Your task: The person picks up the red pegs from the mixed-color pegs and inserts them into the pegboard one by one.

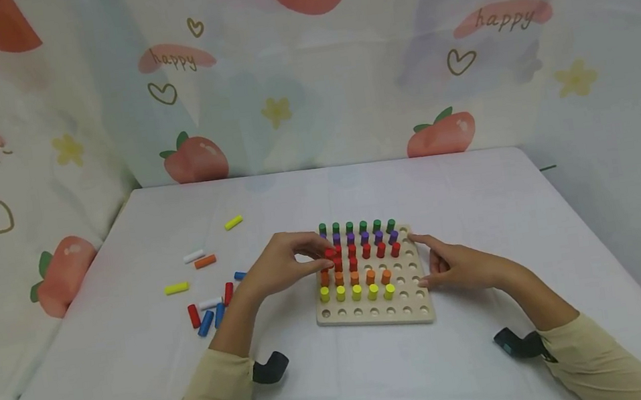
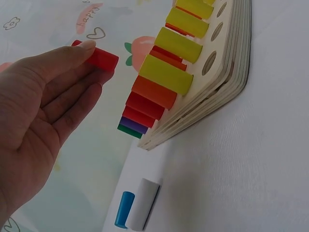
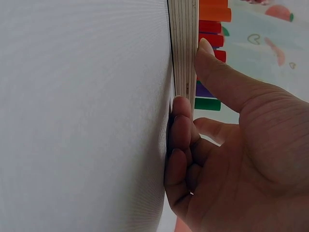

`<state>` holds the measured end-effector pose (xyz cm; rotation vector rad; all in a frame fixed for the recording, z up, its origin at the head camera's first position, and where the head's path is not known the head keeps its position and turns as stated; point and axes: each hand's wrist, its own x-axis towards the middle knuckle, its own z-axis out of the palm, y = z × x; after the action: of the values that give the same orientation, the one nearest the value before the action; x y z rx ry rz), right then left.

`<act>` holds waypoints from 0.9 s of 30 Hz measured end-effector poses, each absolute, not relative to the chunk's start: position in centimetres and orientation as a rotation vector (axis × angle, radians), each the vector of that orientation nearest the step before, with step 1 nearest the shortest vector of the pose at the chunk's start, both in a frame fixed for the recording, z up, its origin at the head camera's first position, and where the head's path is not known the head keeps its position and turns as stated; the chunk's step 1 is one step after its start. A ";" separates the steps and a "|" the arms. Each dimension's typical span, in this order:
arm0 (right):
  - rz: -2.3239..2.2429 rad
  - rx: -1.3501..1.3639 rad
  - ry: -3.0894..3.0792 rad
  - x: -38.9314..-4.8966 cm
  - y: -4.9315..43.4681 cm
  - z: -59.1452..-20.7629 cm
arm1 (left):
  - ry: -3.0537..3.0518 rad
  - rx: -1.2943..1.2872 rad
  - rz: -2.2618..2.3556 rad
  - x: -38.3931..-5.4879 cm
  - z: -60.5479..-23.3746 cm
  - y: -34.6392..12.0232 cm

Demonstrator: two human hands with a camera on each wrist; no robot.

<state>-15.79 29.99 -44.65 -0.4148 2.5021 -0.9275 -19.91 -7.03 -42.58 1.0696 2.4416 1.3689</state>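
My left hand (image 1: 277, 266) pinches a red peg (image 2: 104, 59) between thumb and fingers, above the left side of a wooden pegboard (image 1: 372, 317). The peg is tilted and clear of the board in the left wrist view. Rows of upright pegs fill much of the board: green pegs (image 1: 363, 226) at the back, then purple, red, orange, and yellow pegs (image 1: 356, 292) towards the front. My right hand (image 1: 466, 266) holds the board's right edge, its thumb at the top edge and other fingers against the side (image 3: 183, 63).
Loose pegs lie on the white table left of the board: a red peg (image 1: 194, 316), a blue peg (image 1: 206, 323), a white peg (image 1: 194, 256), an orange peg (image 1: 205, 261), a yellow peg (image 1: 177, 288) and several others. A patterned cloth (image 1: 306, 94) hangs behind the table.
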 end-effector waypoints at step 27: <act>-0.917 -0.426 2.506 -15.7 30.0 -44.6 | 2.473 1.102 1.269 -20.3 -43.1 -2.2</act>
<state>-15.67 29.98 -44.56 -0.4261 2.5059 -0.9173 -20.34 -2.24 -43.13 1.1024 2.4726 1.2693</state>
